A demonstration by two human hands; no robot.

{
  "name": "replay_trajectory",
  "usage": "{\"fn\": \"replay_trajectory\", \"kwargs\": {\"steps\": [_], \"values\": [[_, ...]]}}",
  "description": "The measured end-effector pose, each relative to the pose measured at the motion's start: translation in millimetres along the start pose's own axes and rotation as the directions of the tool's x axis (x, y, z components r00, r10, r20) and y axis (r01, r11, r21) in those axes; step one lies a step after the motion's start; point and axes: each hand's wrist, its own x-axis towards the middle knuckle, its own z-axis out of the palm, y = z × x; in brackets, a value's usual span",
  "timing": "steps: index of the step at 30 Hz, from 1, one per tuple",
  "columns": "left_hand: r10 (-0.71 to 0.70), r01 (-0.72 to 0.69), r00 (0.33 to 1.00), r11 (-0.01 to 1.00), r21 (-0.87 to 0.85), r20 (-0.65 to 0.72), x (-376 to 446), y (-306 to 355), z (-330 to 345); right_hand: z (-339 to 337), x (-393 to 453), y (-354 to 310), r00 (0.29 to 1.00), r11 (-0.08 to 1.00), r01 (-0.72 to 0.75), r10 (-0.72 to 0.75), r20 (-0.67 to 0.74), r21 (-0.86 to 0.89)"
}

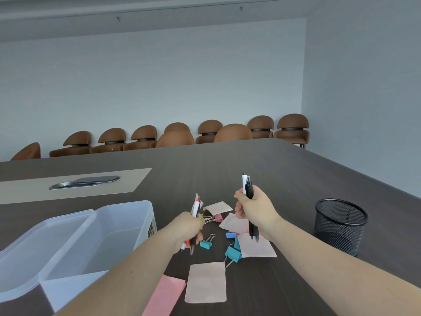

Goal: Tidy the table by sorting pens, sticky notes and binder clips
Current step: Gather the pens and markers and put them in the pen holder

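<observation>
Head view: left hand (190, 226) fisted around a bunch of pens (196, 207), raised over the table (296, 179). Right hand (252, 209) clenched on black and white pens (247, 185), held upright. On the table between them: five sticky notes (206, 282), four binder clips (206, 244). Mesh cup (340, 224) right, plastic box (91, 236) left.

The table (273, 169) is dark grey-brown with a beige panel (75, 183) near its left edge. The sticky notes (206, 282) are pale pink, one a stronger pink (166, 295). The binder clips (233, 253) are teal, blue and pink. The pens (248, 190) are black and white, one with red (196, 207). The mesh cup (340, 224) is black, the box (91, 238) clear, the chairs (292, 127) brown.
</observation>
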Motion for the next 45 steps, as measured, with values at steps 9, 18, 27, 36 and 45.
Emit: {"fn": "replay_trajectory", "kwargs": {"steps": [9, 18, 27, 36, 45], "values": [[0.199, -0.274, 0.952, 0.893, -0.358, -0.233, 3, -8, 45, -4, -11, 21, 0.993, 0.991, 0.088, -0.095, -0.076, -0.099], [0.241, -0.370, 0.889, 0.878, -0.303, -0.388, 11, -15, 66, -3, -8, 45, 0.991, 0.982, 0.098, -0.111, -0.077, -0.165], [0.326, -0.476, 0.803, 0.855, -0.207, -0.499, 10, 4, 76, -5, -4, 44, 0.977, 0.975, 0.170, -0.186, -0.107, -0.144], [0.487, -0.615, 0.732, 0.773, -0.155, -0.477, -5, 81, 95, -49, 2, -2, 0.953, 0.974, 0.222, -0.208, -0.219, 0.042], [0.565, -0.675, 0.737, 0.648, -0.354, -0.371, -29, 181, 161, -152, 15, -37, 0.881, 0.973, 0.224, -0.179, -0.437, 0.053]]}}
